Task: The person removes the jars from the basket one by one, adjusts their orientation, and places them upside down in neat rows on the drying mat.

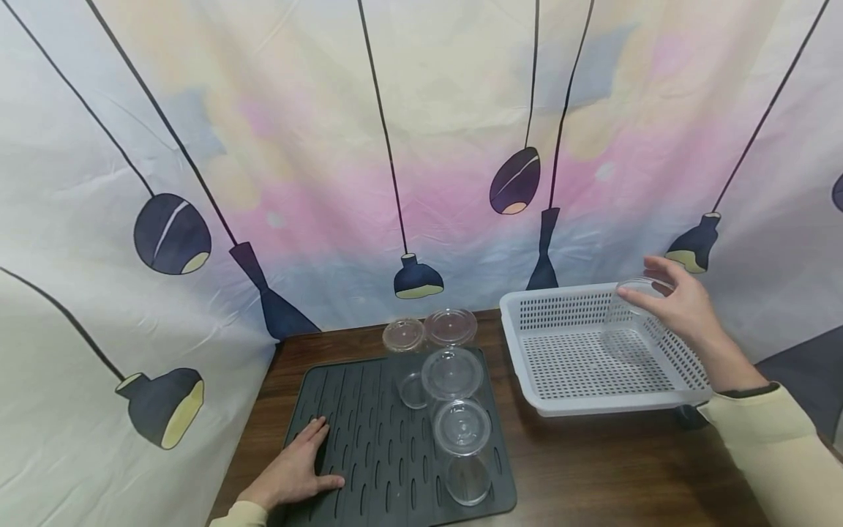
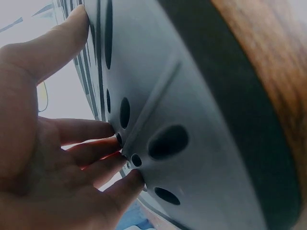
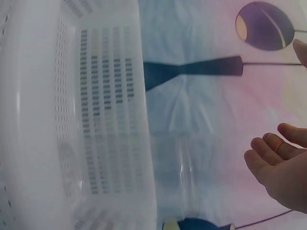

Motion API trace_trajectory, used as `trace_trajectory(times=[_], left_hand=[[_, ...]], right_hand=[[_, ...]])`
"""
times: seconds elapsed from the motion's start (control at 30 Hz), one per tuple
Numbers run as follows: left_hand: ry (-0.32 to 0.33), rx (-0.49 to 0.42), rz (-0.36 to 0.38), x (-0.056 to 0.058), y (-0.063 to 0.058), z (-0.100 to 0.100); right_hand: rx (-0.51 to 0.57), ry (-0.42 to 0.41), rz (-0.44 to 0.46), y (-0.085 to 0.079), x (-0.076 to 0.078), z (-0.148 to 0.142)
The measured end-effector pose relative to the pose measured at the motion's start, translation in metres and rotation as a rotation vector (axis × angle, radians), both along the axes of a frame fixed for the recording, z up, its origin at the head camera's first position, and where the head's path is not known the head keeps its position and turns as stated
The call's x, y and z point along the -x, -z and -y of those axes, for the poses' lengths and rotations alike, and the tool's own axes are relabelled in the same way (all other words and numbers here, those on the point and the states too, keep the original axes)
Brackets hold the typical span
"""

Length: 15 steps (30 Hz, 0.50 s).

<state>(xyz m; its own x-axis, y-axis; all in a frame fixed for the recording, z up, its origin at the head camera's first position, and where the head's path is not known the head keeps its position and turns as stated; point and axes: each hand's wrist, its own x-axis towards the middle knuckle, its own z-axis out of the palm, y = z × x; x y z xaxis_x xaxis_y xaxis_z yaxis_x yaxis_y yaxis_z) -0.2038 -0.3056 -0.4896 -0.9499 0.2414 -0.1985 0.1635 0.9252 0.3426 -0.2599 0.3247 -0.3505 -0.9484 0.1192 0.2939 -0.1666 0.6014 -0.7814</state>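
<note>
A tall clear cup [image 1: 628,340] stands in the right part of the white basket [image 1: 520,366]. Around its top, in the head view, are the spread fingers of my right hand [image 1: 678,307]. The right wrist view shows this right hand [image 3: 283,163] with fingers loosely bent and apart from the clear cup [image 3: 184,177]. My left hand [image 1: 293,468] rests at the left edge of the dark grey drying mat [image 1: 356,432]. In the left wrist view, its fingertips touch the slotted surface. Several clear cups [image 1: 462,428] stand along the mat's right side.
Mat and basket sit on a dark brown wooden table [image 1: 573,454], the basket to the right. Behind them hangs a pastel curtain [image 1: 316,183] printed with dark pendant lamps. The cups on the mat stand close together, overlapping in the head view.
</note>
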Motion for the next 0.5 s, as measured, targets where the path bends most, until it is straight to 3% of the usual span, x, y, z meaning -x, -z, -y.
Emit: trace_trajectory(times=[0.5], left_hand=[[0.000, -0.008, 0.008, -0.001, 0.000, 0.001]], right_hand=[[-0.070, 0.039, 0.089, 0.015, 0.007, -0.024]])
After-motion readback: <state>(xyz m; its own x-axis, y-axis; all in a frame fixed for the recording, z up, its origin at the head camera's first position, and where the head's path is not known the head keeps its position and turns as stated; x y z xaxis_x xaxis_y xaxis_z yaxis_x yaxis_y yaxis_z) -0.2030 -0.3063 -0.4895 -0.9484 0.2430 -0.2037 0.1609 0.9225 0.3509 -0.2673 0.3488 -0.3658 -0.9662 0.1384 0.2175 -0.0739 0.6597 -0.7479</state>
